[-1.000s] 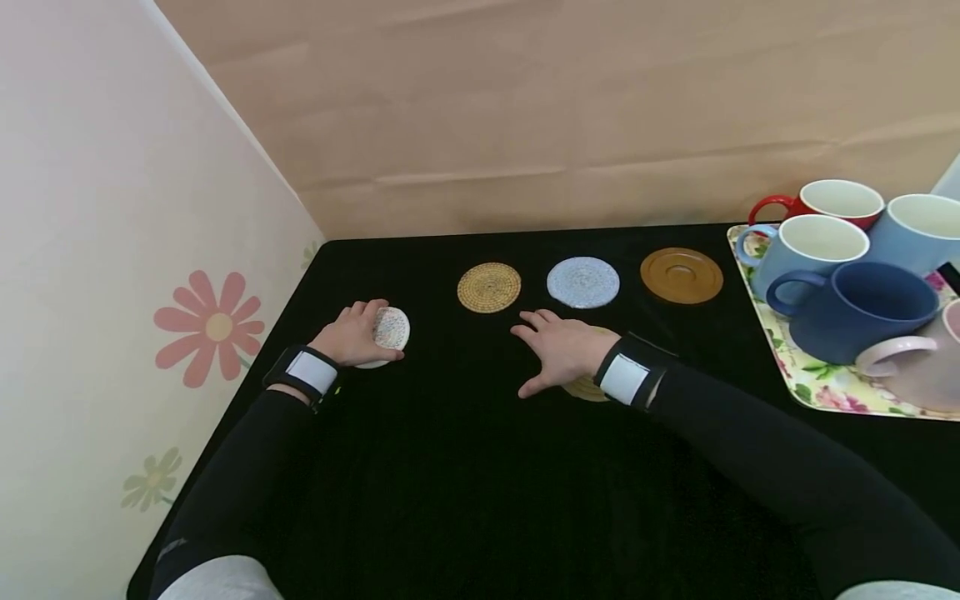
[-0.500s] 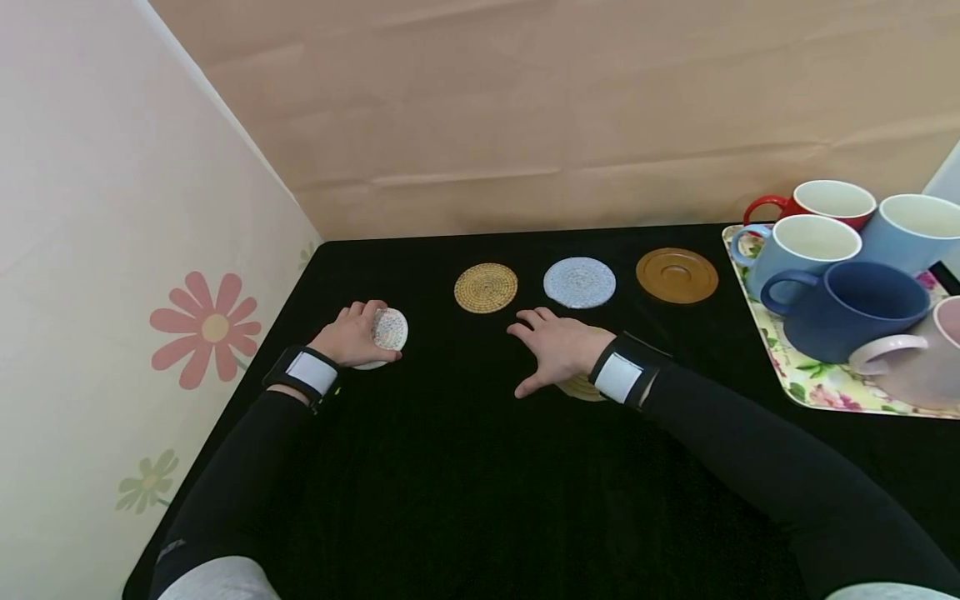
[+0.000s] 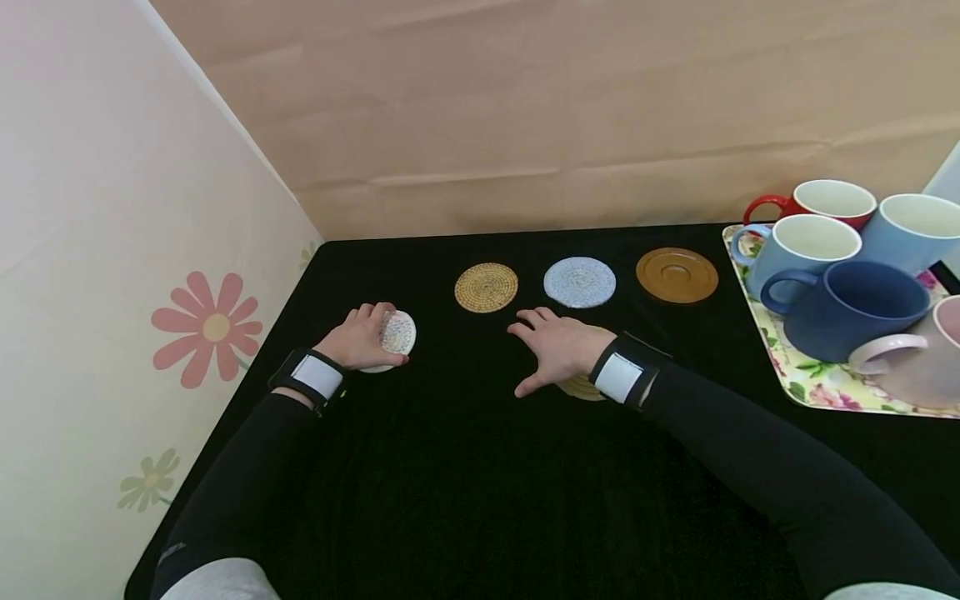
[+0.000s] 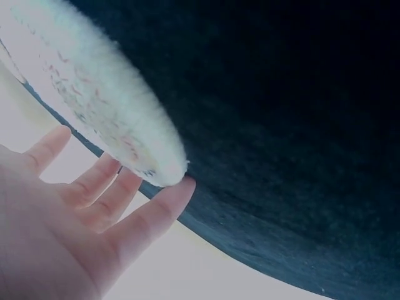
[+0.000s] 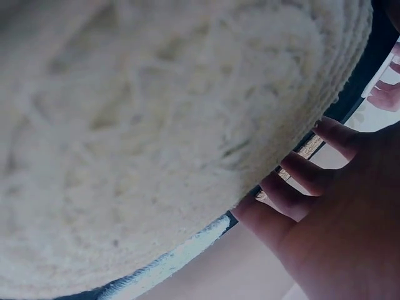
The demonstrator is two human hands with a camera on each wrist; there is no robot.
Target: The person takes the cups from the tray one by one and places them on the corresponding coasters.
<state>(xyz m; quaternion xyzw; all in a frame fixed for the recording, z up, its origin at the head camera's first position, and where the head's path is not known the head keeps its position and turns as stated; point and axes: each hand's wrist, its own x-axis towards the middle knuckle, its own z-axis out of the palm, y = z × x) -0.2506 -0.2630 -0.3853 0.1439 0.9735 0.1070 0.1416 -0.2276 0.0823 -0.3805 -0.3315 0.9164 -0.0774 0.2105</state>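
White coaster (image 4: pixel 109 94): fuzzy edge visible only in left-wrist view.

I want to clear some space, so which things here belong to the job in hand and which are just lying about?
Likely in the job:
white speckled coaster, gripped by the left hand
beige coaster, under the right hand

Seemingly just lying about, untouched:
woven tan coaster
pale blue coaster
brown coaster
floral tray
five mugs

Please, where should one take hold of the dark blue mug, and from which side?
Probably by its handle, from the person's left. The dark blue mug stands upright with the handle pointing that way, while a pale pink mug crowds its right side.
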